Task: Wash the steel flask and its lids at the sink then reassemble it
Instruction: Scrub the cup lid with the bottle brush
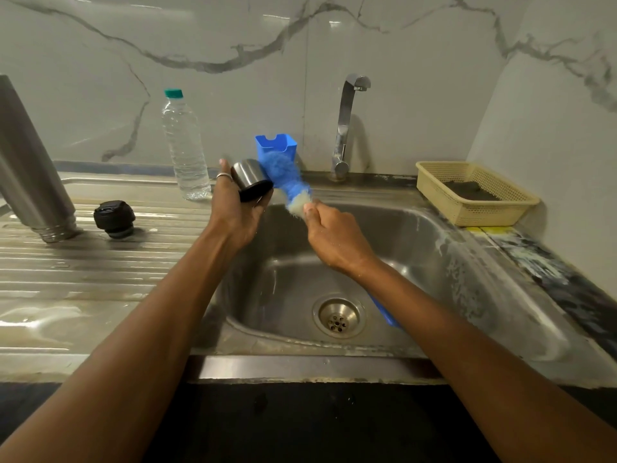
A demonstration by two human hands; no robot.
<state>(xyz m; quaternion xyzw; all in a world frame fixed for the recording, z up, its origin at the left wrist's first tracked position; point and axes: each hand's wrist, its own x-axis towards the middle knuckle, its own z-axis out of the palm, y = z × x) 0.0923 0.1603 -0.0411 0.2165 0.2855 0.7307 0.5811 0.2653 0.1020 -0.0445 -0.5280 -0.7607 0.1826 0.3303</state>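
My left hand (233, 208) grips a small steel cup lid (249, 178) with a black rim, held tilted over the left edge of the sink (434, 235). My right hand (334, 238) is closed on a blue bottle brush (287, 178); its fluffy blue head lies just right of the lid, touching or nearly touching it, and its blue handle end (384, 312) sticks out below my wrist. The steel flask (30, 168) stands upside down on the drainboard at far left. Beside it sits the black inner stopper lid (114, 218).
A clear plastic water bottle (185, 148) with a green cap stands behind the drainboard (100, 269). A blue holder (276, 146) hangs behind the brush. The tap (345, 125) is at the back of the sink; no water shows. A cream basket (474, 195) holding a dark scrub pad sits at right.
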